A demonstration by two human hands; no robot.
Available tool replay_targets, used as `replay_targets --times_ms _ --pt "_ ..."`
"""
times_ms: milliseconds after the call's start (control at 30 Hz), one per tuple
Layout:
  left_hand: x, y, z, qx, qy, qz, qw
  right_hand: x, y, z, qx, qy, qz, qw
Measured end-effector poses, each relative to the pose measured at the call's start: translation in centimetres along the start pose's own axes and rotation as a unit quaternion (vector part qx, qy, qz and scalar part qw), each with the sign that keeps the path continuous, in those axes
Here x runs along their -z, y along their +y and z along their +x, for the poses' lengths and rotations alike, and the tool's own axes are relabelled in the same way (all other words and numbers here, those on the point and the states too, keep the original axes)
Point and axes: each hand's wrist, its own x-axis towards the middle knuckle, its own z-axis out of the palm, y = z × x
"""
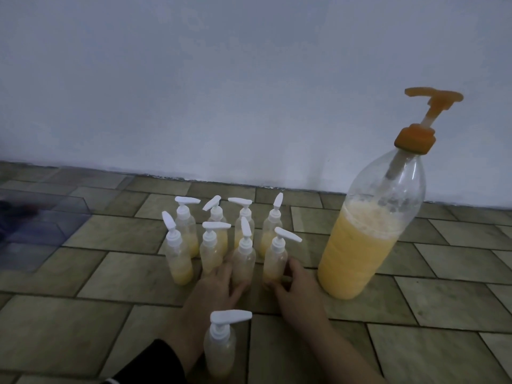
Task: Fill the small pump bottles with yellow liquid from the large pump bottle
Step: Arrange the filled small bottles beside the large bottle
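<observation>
Several small clear pump bottles (181, 250) with white pump heads stand in two rows on the tiled floor, each partly filled with yellow liquid. My left hand (219, 284) wraps around the base of a front-row small bottle (243, 259). My right hand (297, 289) grips the base of the neighbouring front-row bottle (274, 259). One more small bottle (220, 347) stands alone close to me, in front of my left forearm. The large clear bottle (365, 239) with an orange pump stands to the right, about half full of yellow liquid.
A white wall (221, 92) rises right behind the bottles. A clear plastic box (41, 217) lies at the left edge, blurred. The floor is brownish rectangular tile (83, 328).
</observation>
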Motion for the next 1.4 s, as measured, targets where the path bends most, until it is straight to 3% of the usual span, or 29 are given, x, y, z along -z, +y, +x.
replay_targets --times_ms 500,667,800,933,1033,1133,1233,1400 --pt "-0.7 -0.9 0.2 -0.010 0.019 0.008 1.000 -0.4 -0.2 0.5 0.008 0.006 -0.008 1.000" --pt "1.2 -0.9 -0.9 0.011 -0.013 -0.068 0.998 -0.2 -0.2 0.5 -0.005 -0.006 0.003 1.000" --pt "4.5 0.3 -3.1 0.102 -0.055 -0.165 0.979 -0.1 -0.2 0.2 -0.021 -0.011 0.001 1.000" --pt "6.6 -0.6 -5.5 0.117 -0.034 -0.181 0.976 0.7 0.1 -0.5 -0.038 -0.008 0.013 0.999" --pt "7.7 -0.7 -7.1 0.137 0.019 -0.285 0.948 1.2 0.6 -1.4 -0.063 -0.008 0.053 0.997" --pt "7.9 -1.1 -8.5 0.147 -0.065 -0.383 0.910 1.7 1.3 -2.6 -0.069 0.013 0.085 0.994" --pt "7.8 0.1 -8.9 0.132 -0.137 -0.376 0.907 2.4 1.6 -4.1 -0.058 0.024 0.111 0.992" --pt "6.9 1.8 -9.3 0.195 -0.144 -0.351 0.905 3.2 2.4 -6.4 -0.069 0.032 0.144 0.987"
